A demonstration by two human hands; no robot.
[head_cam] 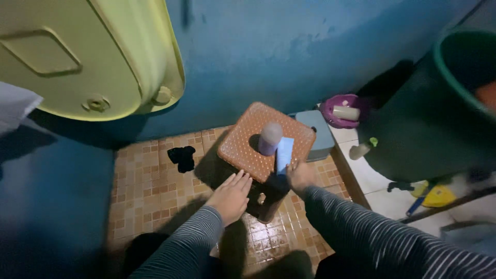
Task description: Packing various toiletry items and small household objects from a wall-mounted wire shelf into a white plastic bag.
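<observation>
Tiled floor, brown perforated stool, left hand flat-open, right hand gripping its edge

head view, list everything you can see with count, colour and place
stool: 1, brown perforated plastic, centre of the tiled floor
jar: 1, pale purple, upright on the stool
flat packet: 1, light blue, on the stool's right edge
box: 1, grey-blue, behind the stool by the wall
dipper: 1, purple, holds a white bottle, by the wall
bottle: 1, white with green cap, on the white ledge
barrel: 1, dark green, right
tub: 1, yellow-green, upper left against the wall
cloth: 1, black, on the floor tiles
left hand: 1, open, at the stool's front edge
right hand: 1, at the flat packet's lower end
</observation>
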